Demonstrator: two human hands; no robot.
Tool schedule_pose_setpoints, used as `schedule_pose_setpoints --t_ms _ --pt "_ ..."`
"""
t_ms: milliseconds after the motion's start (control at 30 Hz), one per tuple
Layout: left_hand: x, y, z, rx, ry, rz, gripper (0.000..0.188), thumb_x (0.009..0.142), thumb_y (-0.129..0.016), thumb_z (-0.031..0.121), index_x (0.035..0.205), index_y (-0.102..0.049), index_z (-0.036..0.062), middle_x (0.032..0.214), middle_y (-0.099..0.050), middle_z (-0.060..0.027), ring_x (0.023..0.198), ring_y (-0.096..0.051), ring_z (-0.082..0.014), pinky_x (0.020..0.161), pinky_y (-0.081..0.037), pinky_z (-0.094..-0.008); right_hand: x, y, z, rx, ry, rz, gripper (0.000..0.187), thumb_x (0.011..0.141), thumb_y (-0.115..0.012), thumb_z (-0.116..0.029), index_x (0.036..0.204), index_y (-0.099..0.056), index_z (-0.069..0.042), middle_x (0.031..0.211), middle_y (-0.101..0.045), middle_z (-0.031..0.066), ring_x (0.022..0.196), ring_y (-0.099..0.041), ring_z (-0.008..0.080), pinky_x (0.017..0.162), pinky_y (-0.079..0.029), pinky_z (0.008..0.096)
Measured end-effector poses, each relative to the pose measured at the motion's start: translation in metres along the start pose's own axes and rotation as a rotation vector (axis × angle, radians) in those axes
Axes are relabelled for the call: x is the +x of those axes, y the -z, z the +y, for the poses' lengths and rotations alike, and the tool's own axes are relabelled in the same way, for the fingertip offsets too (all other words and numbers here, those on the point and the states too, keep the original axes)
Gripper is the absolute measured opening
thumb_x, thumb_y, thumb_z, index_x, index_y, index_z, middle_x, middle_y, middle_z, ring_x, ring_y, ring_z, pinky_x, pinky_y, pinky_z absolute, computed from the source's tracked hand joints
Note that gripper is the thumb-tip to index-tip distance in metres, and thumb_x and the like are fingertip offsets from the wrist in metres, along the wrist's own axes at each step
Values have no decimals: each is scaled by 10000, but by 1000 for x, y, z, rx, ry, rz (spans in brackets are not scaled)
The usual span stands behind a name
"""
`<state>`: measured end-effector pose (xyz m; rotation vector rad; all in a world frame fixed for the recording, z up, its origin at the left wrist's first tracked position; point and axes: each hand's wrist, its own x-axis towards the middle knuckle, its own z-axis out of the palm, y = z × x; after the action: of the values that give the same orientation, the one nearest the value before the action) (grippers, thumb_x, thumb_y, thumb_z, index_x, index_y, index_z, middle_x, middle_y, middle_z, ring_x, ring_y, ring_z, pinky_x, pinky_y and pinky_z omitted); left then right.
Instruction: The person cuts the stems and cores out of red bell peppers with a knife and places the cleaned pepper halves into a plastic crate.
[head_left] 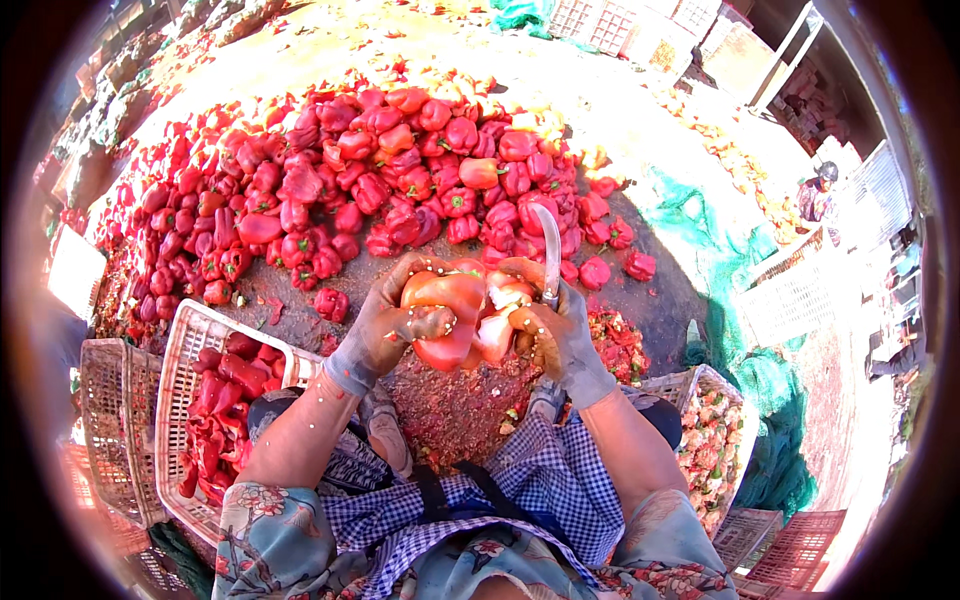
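Note:
In front of my chest, a large orange-red bell pepper (447, 308) is split open, with pale inner flesh and seeds showing on its right side. My left hand (376, 328) wraps round its left part, thumb across the front. My right hand (566, 335) is closed round a knife, whose curved blade (551, 245) points upward, away from the pepper. The fingers of that same hand also press on the pepper's opened right part. The knife's handle is hidden in my palm. Both hands look gloved or coated up to the wrist, and seeds stick to them.
A large heap of red bell peppers (370, 180) lies ahead. At my left stands a white crate (180, 400) with red pepper pieces; at my right, another crate (745, 440) holds pale cores. Green netting (770, 400) lies farther right. Scraps (440, 410) cover the ground between my feet.

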<state>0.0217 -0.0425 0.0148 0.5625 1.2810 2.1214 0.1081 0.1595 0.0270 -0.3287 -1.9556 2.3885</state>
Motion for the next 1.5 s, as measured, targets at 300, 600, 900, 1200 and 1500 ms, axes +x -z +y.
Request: schedule_pose_setpoints --t_ms 300,600,900,1200,1500 --pt "3 4 1 334 -212 -19 541 714 -827 227 1126 -522 56 1074 -577 -31 1016 -550 -114 905 -449 -289 21 -10 17 -238 307 -42 561 744 -695 -113 1254 -490 -1 1056 -611 82 958 -594 157 843 -492 299" --pt "9 6 0 -13 -213 191 448 768 -739 100 1141 -497 44 1044 -599 -51 957 -589 -139 842 -497 -305 19 -21 11 -417 483 76 470 721 -675 -89 1160 -549 19 1025 -645 110 920 -621 159 810 -505 295" --pt "30 33 -14 -545 -194 249 398 911 -574 413 1169 -521 114 1080 -596 -45 1032 -583 -217 889 -504 -391 14 -20 22 -326 572 253 457 723 -659 -58 1155 -540 30 1016 -620 94 899 -600 138 793 -504 284" --pt "21 59 4 -411 -215 256 527 926 -534 442 1303 -449 84 1233 -548 -81 1136 -546 -242 995 -442 -426 23 18 7 249 221 297 468 789 -683 -68 1210 -481 -34 841 -618 59 510 -547 87 396 -424 205" --pt "17 34 -43 -375 51 115 563 869 -663 313 1316 -397 97 1273 -504 -86 1181 -508 -255 1002 -444 -449 22 6 2 37 209 158 537 757 -678 -75 1260 -504 -6 1025 -582 45 822 -582 92 673 -489 225"
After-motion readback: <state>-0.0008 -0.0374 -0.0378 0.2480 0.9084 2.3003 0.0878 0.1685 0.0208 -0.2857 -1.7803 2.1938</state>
